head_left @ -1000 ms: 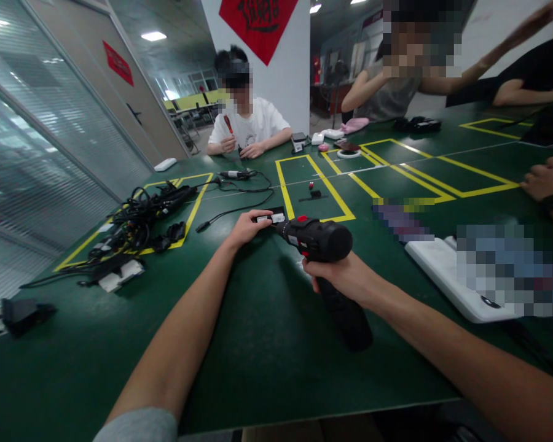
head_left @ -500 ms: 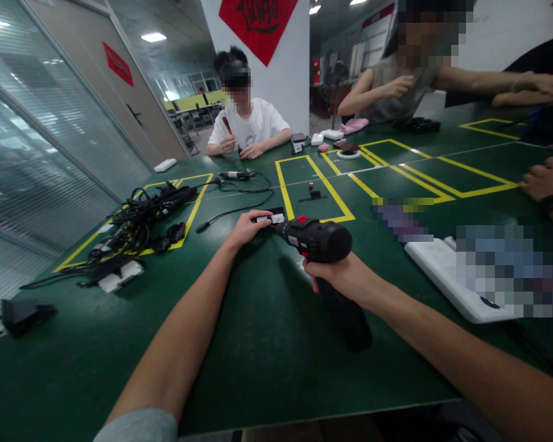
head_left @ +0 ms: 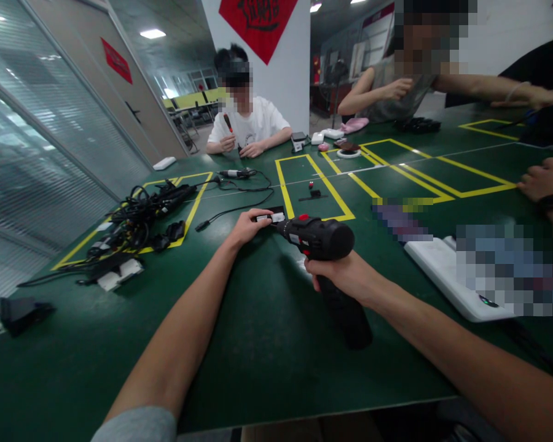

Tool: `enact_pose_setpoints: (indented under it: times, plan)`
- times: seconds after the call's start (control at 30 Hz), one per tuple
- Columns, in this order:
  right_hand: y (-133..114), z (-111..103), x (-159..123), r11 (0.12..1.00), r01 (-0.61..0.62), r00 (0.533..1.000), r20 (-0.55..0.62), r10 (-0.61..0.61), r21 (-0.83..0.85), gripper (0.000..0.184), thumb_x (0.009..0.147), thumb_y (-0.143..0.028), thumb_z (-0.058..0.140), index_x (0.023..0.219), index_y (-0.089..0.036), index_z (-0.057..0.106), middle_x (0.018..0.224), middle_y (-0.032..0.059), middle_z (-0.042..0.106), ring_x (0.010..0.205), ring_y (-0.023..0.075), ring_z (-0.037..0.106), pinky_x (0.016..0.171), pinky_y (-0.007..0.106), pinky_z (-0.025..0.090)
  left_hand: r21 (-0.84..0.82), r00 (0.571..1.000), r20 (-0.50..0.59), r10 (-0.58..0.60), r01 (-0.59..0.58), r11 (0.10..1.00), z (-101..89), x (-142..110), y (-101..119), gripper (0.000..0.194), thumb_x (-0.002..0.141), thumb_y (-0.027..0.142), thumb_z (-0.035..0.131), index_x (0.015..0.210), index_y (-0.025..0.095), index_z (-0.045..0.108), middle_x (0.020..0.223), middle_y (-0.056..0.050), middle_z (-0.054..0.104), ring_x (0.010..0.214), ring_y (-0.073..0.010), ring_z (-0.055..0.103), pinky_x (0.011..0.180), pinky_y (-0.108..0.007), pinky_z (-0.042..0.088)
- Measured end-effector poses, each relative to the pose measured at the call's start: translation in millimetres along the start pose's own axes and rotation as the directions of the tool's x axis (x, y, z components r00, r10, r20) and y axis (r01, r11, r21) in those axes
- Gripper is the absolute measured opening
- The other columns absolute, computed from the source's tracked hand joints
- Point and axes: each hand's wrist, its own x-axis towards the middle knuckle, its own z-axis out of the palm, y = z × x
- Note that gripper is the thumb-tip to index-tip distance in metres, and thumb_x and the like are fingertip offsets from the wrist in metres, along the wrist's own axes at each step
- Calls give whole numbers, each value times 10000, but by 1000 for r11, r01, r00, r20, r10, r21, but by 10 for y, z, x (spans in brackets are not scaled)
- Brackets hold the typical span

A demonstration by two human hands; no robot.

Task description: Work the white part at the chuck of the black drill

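The right hand (head_left: pixel 338 271) is wrapped round the grip of a power drill (head_left: pixel 320 238), a rounded matte-black body with small red parts, its thick handle slanting down toward the wearer. The drill's narrow front end points at a small black part (head_left: pixel 279 210) with whitish labels, which lies on the bench (head_left: pixel 258 344) just ahead of the drill. The left hand (head_left: pixel 247 228) holds this part at its left side, the fingers laid over it and drawn in narrow; whether the drill's tip touches it is too small to tell. The bench has a smooth, faintly glossy dark green surface, marked with straight strips of yellow tape (head_left: pixel 283 190). Thin black cord (head_left: pixel 249 210) curls beyond the left hand, and a tangled heap of glossy black cables (head_left: pixel 142 212) spreads to the left, well apart from the forearms. A smooth white slab-like object (head_left: pixel 456 282) with rounded corners lies to the right of the drill, past the right wrist. Green surface stretches between the two forearms back to the bench's straight near edge. Across the bench, a person in a white shirt (head_left: pixel 258 123) holds a red-and-dark tool (head_left: pixel 228 126) upright.
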Motion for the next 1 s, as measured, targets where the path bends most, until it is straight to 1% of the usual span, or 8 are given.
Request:
enact_pose_setpoints:
  times: [0.17,0.37,0.5,0.6,0.67,0.8,0.9,1.0]
  plan:
    - [-25,13,-8,998,-38,999,-7,39,43,59,694,-177,620,746,-151,630,509,27,596,478,152,550,509,272,399,29,1000,-1,8,-8,1000,11,4,-22,421,744,408,681,1095,180,729,1142,-81,701,1017,-239,618,934,-377,460]
    - [-24,33,-12,998,-15,1000,12,15,55,113,691,-171,645,799,-154,617,520,10,591,493,159,574,507,262,407,74,1000,-1,17,-17,997,11,-7,-18,432,753,400,677,1128,190,717,1182,-80,673,1033,-231,602,957,-371,453]
    - [-11,25,-4,999,-32,999,-12,32,-15,92,721,-189,633,801,-163,596,528,7,590,505,164,583,522,268,420,84,1000,2,5,-5,996,16,-18,-10,425,762,385,672,1137,191,712,1190,-78,664,1038,-226,598,969,-371,449]
    - [-12,-16,-10,985,1,1000,5,0,-170,102,751,-218,632,835,-170,600,574,14,609,537,173,596,552,283,434,96,1000,-1,-8,8,995,23,-26,-11,407,770,376,663,1139,210,709,1203,-68,658,1059,-229,592,983,-378,448]
    - [-19,-33,-33,948,59,998,11,-58,-312,219,736,-231,675,941,-182,616,668,29,654,606,196,623,588,296,443,90,1000,2,-8,8,996,25,-34,-9,405,779,374,652,1147,214,704,1208,-70,652,1076,-237,588,991,-395,451]
    - [-4,37,-110,823,168,982,21,-187,-542,513,685,-226,757,1173,-234,598,1006,84,698,917,277,654,741,339,457,82,1000,-9,18,-18,996,26,-55,10,406,781,386,649,1145,214,704,1268,-89,602,1204,-271,535,1073,-450,404]
    - [64,156,-141,691,128,990,47,-135,-712,690,699,-238,748,1342,-199,502,1137,135,652,1026,315,628,814,383,451,105,999,-43,33,-28,994,42,-79,35,447,785,402,652,1190,215,676,1378,-104,499,1323,-282,449,1138,-459,341]
    - [137,256,-135,549,95,995,67,-71,-831,850,725,-262,723,1477,-133,349,1242,200,583,1048,338,621,832,419,460,168,991,-92,95,-79,983,80,-108,65,512,781,439,678,1236,207,638,1438,-123,426,1367,-283,403,1159,-453,315]
